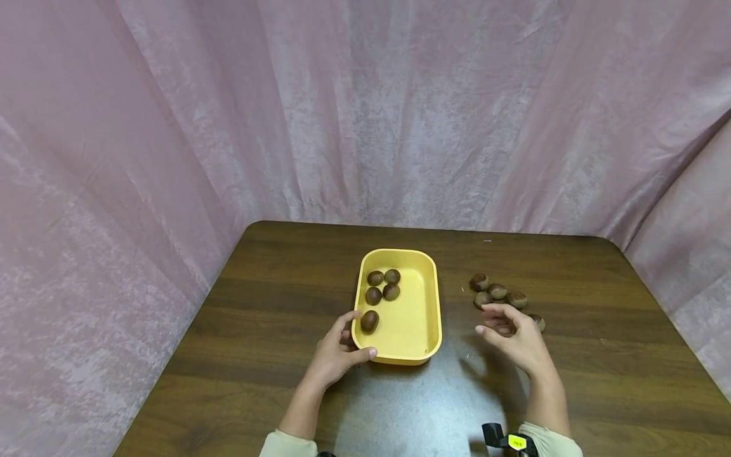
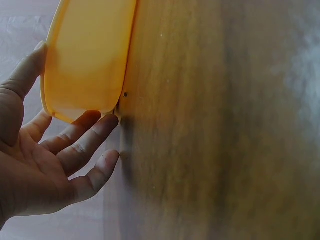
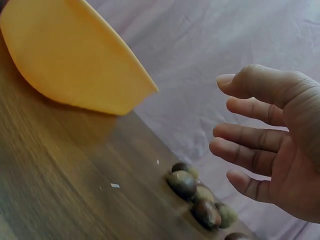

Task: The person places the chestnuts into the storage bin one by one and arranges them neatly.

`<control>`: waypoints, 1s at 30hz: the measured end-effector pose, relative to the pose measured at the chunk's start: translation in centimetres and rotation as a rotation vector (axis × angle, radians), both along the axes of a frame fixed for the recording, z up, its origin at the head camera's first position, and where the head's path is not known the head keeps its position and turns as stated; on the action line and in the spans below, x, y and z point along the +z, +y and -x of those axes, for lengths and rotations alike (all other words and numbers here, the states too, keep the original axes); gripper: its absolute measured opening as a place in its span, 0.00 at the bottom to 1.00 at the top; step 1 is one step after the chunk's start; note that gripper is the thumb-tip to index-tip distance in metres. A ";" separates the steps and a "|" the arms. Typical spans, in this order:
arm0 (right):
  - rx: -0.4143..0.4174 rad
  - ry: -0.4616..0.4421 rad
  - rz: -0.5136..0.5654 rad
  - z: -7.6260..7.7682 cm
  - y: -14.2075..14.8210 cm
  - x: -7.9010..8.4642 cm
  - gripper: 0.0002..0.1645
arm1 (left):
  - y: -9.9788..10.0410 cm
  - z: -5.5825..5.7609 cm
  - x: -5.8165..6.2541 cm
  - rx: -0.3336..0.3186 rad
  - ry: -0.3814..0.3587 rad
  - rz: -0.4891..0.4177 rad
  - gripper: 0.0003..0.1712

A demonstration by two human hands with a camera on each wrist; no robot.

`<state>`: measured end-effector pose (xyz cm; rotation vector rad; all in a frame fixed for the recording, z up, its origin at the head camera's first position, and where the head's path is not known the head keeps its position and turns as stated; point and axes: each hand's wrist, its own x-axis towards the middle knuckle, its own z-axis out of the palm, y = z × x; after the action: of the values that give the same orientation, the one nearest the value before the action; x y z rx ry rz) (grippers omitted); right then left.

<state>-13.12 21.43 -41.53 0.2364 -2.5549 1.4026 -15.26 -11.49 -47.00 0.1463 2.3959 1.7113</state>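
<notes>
While bracing the near-left corner of the yellow tray (image 1: pixel 412 317) with a spread left hand (image 1: pixel 333 359), holding nothing in the loosely parted right hand (image 1: pixel 518 341), near loose chestnuts (image 1: pixel 497 291) right of the tray. Probably light, hard, slick, apt to roll; best pinched across the widest sides.

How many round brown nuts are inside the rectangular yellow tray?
5 brown nuts: four far left in the yellow tray, one by its near left corner. None seems hidden.
</notes>
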 end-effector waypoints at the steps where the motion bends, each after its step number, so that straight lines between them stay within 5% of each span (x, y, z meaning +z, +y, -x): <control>1: -0.008 -0.006 0.002 0.0 0.2 -0.2 0.20 | 0.0 0.0 -0.1 0.000 -0.004 0.000 0.45; 11: -0.100 -0.033 0.052 1.0 3.6 -4.7 0.24 | 0.0 -0.1 -0.2 0.000 -0.008 -0.007 0.45; 17: -0.154 -0.018 0.075 1.0 4.5 -5.2 0.22 | 0.1 -0.2 0.1 0.017 -0.016 0.001 0.45; 30: -0.407 0.029 0.073 1.1 5.9 -6.1 0.20 | 0.0 0.0 0.0 -0.004 -0.004 0.023 0.46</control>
<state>-14.27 27.29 -47.68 -0.2595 -2.3468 1.3150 -15.31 -11.52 -46.97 0.1442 2.4100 1.6807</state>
